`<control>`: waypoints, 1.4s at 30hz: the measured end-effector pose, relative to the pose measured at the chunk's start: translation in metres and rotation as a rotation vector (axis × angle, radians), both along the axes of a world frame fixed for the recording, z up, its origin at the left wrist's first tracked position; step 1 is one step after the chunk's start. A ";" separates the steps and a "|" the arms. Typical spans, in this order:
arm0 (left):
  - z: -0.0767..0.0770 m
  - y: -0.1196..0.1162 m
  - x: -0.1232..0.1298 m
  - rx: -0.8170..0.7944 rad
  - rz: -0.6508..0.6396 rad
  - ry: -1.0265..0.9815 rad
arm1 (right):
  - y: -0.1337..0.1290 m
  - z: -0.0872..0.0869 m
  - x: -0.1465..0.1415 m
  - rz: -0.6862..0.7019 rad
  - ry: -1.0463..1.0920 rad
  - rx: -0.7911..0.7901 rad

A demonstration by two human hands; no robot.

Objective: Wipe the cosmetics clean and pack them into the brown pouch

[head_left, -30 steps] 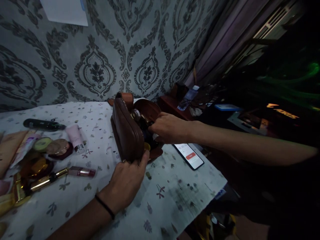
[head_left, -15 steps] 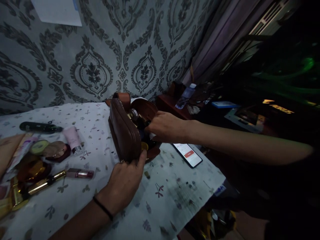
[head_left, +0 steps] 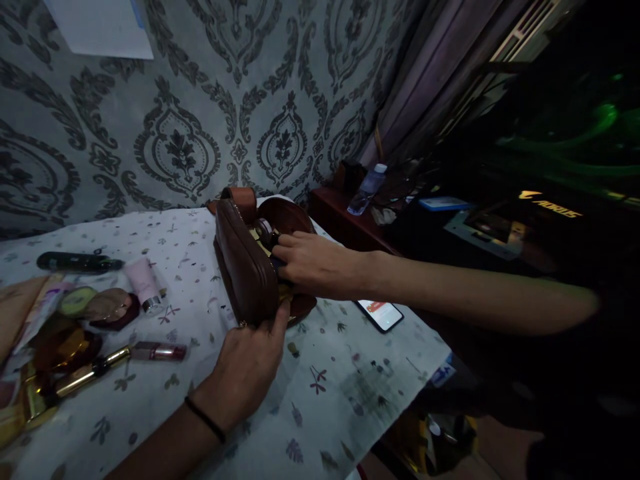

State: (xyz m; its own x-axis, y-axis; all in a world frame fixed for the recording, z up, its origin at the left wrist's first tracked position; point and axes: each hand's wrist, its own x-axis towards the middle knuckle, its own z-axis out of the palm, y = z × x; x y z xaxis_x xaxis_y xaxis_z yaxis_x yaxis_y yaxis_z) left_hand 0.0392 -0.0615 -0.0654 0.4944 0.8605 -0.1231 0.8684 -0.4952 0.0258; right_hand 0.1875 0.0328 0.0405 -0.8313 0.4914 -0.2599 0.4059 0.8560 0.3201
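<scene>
A brown leather bag (head_left: 243, 267) stands unzipped on the cloth-covered table, its mouth toward the right. My left hand (head_left: 250, 360) grips its near end, thumb at the opening and the other fingers under the side. Into the mouth reaches my right hand (head_left: 313, 263), palm down with fingers curled together; the fingertips and whatever they grasp are hidden inside. A small round container (head_left: 264, 231) shows among dark and gold items in the bag. Beside my right forearm lies a lit phone (head_left: 383, 317), partly covered by it.
Left of the bag lie a dark green tube (head_left: 75, 261), a pink tube (head_left: 144, 283), a lip gloss (head_left: 159, 351), a gold tube (head_left: 93, 373) and a round compact (head_left: 107, 305). A water bottle (head_left: 367, 190) stands beyond the table's right edge, near a dark AORUS-marked surface (head_left: 555, 207).
My right hand has shifted left and slightly down, deeper over the bag's opening, and its forearm now covers more of the phone. My left hand stays on the bag.
</scene>
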 end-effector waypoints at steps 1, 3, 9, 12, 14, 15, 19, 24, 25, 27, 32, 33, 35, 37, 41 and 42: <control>0.002 0.000 0.000 -0.014 -0.006 0.009 | 0.001 -0.003 -0.001 0.061 0.015 -0.024; 0.003 0.000 0.001 -0.031 -0.010 0.016 | 0.003 -0.010 -0.003 0.154 0.010 -0.086; -0.003 0.000 0.000 -0.005 0.008 -0.035 | 0.006 -0.031 -0.003 0.223 -0.040 -0.117; -0.002 -0.001 0.001 -0.002 0.007 -0.031 | 0.003 -0.034 -0.004 0.190 -0.050 -0.073; 0.000 -0.002 0.001 0.002 0.010 -0.026 | -0.001 -0.033 -0.006 0.167 -0.071 -0.060; 0.001 -0.002 0.001 0.003 0.010 -0.027 | -0.003 -0.032 -0.008 0.157 -0.086 -0.060; 0.003 -0.002 0.000 0.003 -0.008 -0.036 | -0.008 -0.026 -0.010 0.119 -0.113 -0.062; 0.008 -0.001 -0.001 -0.068 -0.029 -0.018 | -0.004 -0.028 -0.007 0.107 -0.108 -0.103; 0.010 0.000 -0.001 -0.082 -0.030 -0.014 | -0.003 -0.028 -0.006 0.109 -0.099 -0.115; 0.012 0.000 -0.001 -0.099 -0.022 -0.011 | 0.001 -0.027 -0.003 0.123 -0.065 -0.153; 0.010 0.000 -0.001 -0.087 -0.008 -0.031 | 0.015 -0.011 0.005 0.102 0.064 -0.101; 0.010 0.000 -0.001 -0.078 -0.011 -0.032 | 0.019 -0.006 0.007 0.079 0.091 -0.046; 0.010 0.000 -0.001 -0.066 -0.016 -0.025 | 0.026 0.002 0.011 0.018 0.104 0.042; 0.012 0.000 -0.001 -0.071 -0.016 -0.012 | 0.032 0.008 0.014 -0.049 0.050 0.061; 0.016 0.001 -0.001 -0.086 -0.011 -0.017 | 0.040 0.011 0.015 -0.133 -0.068 0.007; 0.016 0.001 -0.001 -0.088 -0.011 -0.019 | 0.041 0.011 0.014 -0.148 -0.081 -0.003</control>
State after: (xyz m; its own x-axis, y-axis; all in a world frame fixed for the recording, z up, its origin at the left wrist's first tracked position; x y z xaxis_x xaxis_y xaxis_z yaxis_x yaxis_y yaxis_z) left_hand 0.0384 -0.0607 -0.0490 0.5071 0.8410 -0.1886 0.8616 -0.5001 0.0867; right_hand 0.2018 0.0735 0.0516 -0.7264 0.6059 -0.3245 0.5004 0.7899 0.3546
